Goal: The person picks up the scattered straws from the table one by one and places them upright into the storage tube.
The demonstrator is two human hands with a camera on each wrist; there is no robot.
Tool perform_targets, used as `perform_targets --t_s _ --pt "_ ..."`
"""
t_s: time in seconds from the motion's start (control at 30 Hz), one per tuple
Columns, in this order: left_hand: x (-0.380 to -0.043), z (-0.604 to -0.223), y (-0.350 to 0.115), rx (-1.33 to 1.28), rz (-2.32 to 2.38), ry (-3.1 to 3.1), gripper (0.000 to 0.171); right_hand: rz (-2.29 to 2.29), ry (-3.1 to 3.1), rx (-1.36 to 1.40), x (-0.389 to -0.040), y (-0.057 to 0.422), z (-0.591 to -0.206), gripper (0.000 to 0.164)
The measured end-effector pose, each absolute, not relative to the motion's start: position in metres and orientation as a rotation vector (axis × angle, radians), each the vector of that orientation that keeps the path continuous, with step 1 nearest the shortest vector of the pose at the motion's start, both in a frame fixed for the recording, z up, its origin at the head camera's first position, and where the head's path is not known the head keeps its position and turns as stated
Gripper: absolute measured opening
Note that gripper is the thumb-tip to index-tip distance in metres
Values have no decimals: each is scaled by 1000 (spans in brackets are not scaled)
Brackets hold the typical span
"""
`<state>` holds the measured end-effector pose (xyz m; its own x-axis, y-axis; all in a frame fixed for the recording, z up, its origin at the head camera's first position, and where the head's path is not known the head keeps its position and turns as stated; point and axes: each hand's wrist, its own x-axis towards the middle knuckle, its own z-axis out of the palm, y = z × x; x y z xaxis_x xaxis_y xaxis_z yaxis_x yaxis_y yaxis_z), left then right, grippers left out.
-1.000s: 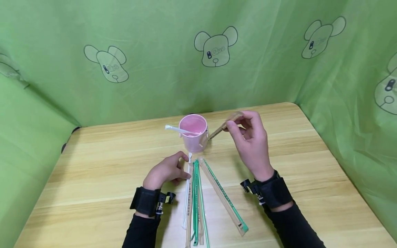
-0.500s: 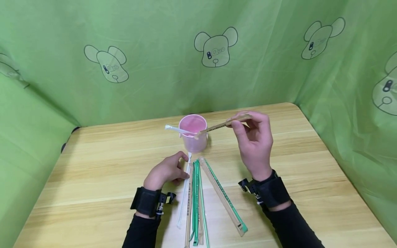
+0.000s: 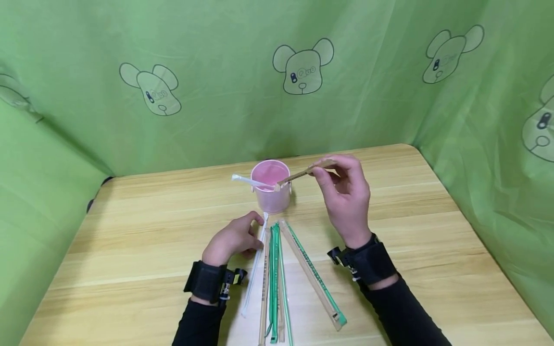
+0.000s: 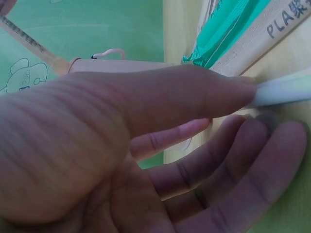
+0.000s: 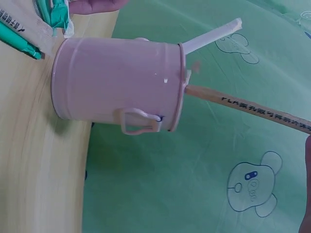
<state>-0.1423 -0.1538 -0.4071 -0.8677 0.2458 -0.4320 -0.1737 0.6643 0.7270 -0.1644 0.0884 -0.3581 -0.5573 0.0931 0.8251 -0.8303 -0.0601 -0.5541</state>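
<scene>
Between thumb and fingers, my right hand point(image 3: 349, 204) pinches a brown paper-wrapped straw point(image 3: 298, 176), its far end right at the rim of a small pink bucket point(image 3: 271, 202). The right wrist view has that straw point(image 5: 252, 107) slanting away from the rim, black print along its wrapper. A white-wrapped straw point(image 3: 244, 179) leans out of the bucket's left side. In front of the bucket, my left hand point(image 3: 231, 239) pinches another white-wrapped straw point(image 3: 252, 284) low over the table. Up close, the left wrist view shows this white straw point(image 4: 284, 91) at the thumb tip, partly hidden by it.
Right of the left hand lie several green straws point(image 3: 274, 283) and brown-wrapped straws point(image 3: 263, 298) side by side. A brown-and-green pair point(image 3: 312, 274) lies at a slant further right. Green curtains point(image 3: 225, 110) enclose the wooden table point(image 3: 143, 240) at the back and sides.
The right hand has brought the brown straw up and left, from beside the bucket to its rim. The near end of the left hand's white straw has swung left, away from the other straws.
</scene>
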Motion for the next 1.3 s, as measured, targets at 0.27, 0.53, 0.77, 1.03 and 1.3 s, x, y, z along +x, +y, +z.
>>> perform_targets --t_s 0.27,0.53,0.77,1.03,1.3 --pt "-142 -407 -153 63 1126 2374 47 1556 -1763 805 -170 82 -369 29" --pt "-144 -406 -152 81 1102 2379 45 1510 -2004 698 -178 77 -384 19" --pt "-144 -404 -151 104 1062 2406 44 1496 -2224 648 -183 74 -396 20" --pt "-144 -403 -154 158 970 2476 45 1523 -2379 617 -183 75 -401 30" --pt "-145 -404 -151 114 854 2541 41 1522 -2401 546 -177 80 -400 37"
